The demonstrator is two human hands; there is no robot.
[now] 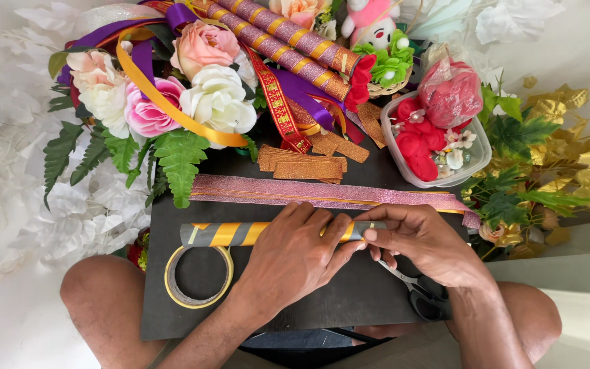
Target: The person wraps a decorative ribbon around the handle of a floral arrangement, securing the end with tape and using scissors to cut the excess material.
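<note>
A thin rolled stick (223,234) wrapped in grey and yellow spiral stripes lies across a black board (349,301) resting on my lap. My left hand (293,254) presses flat on the middle of the stick. My right hand (426,240) pinches the stick's right end between thumb and fingers. A roll of yellow tape (198,276) lies on the board just below the stick's left end. Black-handled scissors (423,294) lie under my right wrist. A long pink glitter ribbon (322,194) stretches across the board just beyond my hands.
Orange glitter strips (302,164) are stacked beyond the ribbon. Artificial flowers (203,75), fern leaves, purple and red ribbons and two pink-and-gold wrapped sticks (288,44) pile at the back. A clear tub (438,140) of red petals sits at right, beside gold leaves (582,130).
</note>
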